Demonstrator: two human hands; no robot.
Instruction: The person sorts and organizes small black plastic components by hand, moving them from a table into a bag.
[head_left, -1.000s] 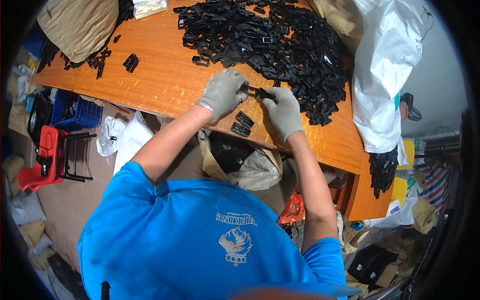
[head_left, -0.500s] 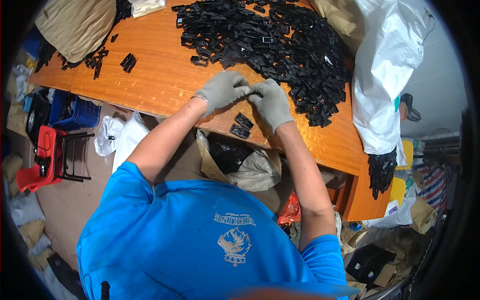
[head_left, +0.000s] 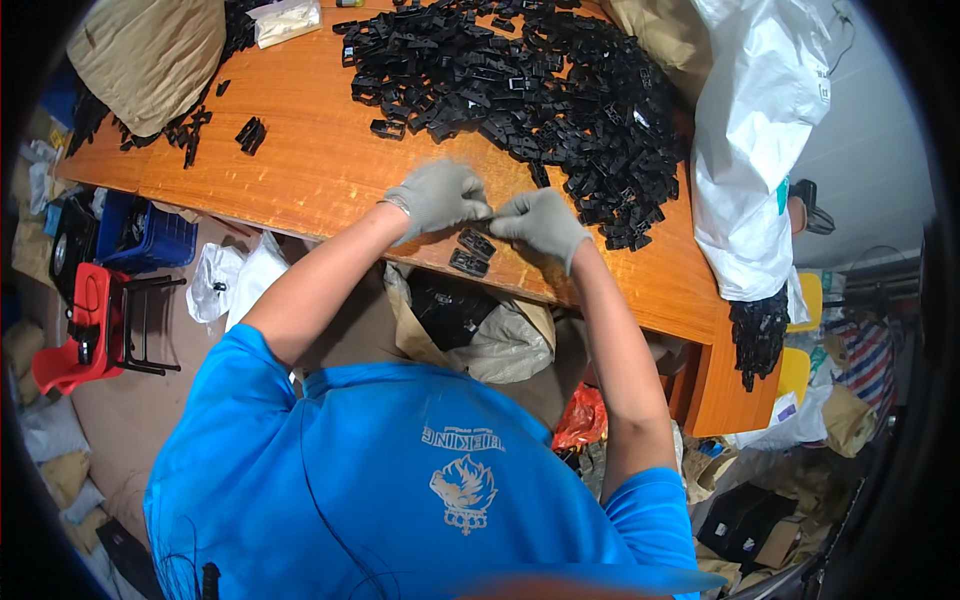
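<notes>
Grey gloves cover both my hands, which meet over the front part of the wooden table [head_left: 300,180]. My left hand [head_left: 438,198] is closed, fingertips pinched together. Touching or almost touching it, my right hand [head_left: 545,225] is closed in a pinch too. Whatever small thing they hold between them is mostly hidden by the fingers. Two black plastic parts [head_left: 472,252] lie side by side near the table's front edge, just below my fingers. Beyond my hands spreads a large heap of similar black plastic parts [head_left: 590,130].
A brown sack [head_left: 150,60] and loose black parts [head_left: 250,135] lie at the left. At the right stands a white sack [head_left: 755,150]. Below the front edge hangs an open sack [head_left: 510,345] with black contents. A red chair [head_left: 85,320] and blue crate [head_left: 150,235] stand left.
Both hands have moved nearer the table's front edge, close to the two black parts, fingertips still together. The whole view has shifted slightly.
</notes>
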